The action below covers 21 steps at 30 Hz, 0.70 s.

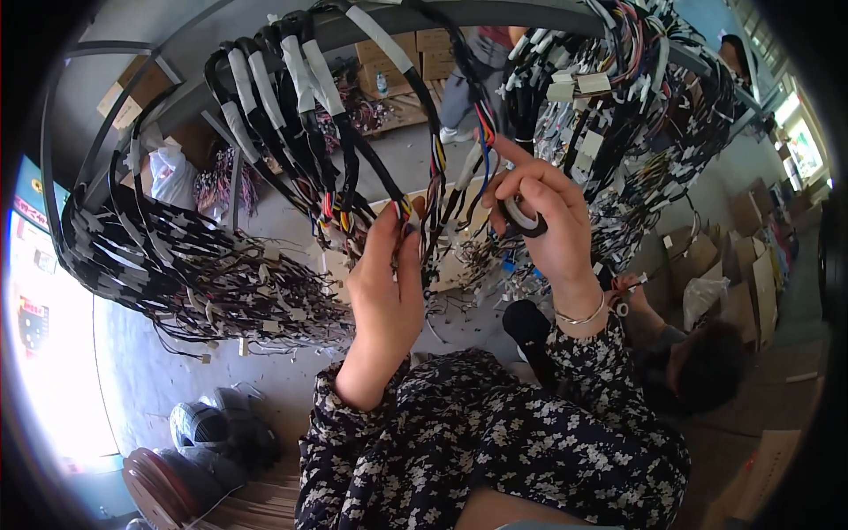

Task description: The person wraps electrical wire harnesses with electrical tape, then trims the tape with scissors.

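Black-wrapped wire harnesses (pixel 375 168) hang from a grey metal rail (pixel 477 15), with coloured wires fanning out of their lower ends. My left hand (pixel 384 287) pinches one harness between thumb and fingers, where yellow, red and black wires (pixel 405 208) leave the black wrapping. To its right, my right hand (pixel 556 221) is raised with a roll of black tape (pixel 523 218) held in its curled fingers. Its index finger points up and left beside a neighbouring bundle of red and blue wires (pixel 485 132); whether it touches them I cannot tell.
Dense harnesses with white connectors (pixel 609 168) hang at the right, and more (pixel 212 265) crowd the left. A person in grey trousers (pixel 461 93) stands beyond the rail. Another person (pixel 707 362) is low at my right. Cardboard boxes (pixel 751 274) and wrapped spools (pixel 199 424) stand around.
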Each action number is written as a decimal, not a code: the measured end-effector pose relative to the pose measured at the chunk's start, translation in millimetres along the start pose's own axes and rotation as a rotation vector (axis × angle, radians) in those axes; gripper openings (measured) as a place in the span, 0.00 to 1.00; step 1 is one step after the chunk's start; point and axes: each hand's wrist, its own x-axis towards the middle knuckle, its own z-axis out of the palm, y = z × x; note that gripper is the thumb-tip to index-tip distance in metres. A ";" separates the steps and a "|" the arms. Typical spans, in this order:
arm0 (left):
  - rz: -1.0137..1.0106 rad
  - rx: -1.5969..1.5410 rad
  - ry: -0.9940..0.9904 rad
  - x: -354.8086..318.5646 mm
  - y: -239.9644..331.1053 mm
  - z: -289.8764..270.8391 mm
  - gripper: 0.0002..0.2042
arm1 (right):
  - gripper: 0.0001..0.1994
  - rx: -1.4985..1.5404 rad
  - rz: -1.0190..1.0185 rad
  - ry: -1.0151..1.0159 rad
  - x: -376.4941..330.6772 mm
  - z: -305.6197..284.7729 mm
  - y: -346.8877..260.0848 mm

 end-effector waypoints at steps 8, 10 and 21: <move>0.003 0.082 0.087 13.3 -7.9 13.2 0.18 | 0.14 -0.060 0.086 -0.087 6.8 0.5 -3.9; 0.014 0.067 0.111 13.2 -6.0 13.0 0.16 | 0.14 -0.070 0.079 -0.105 6.5 2.0 -7.0; 0.312 0.234 0.393 11.1 -12.4 25.0 0.14 | 0.14 -0.041 0.129 -0.126 4.2 8.9 -12.9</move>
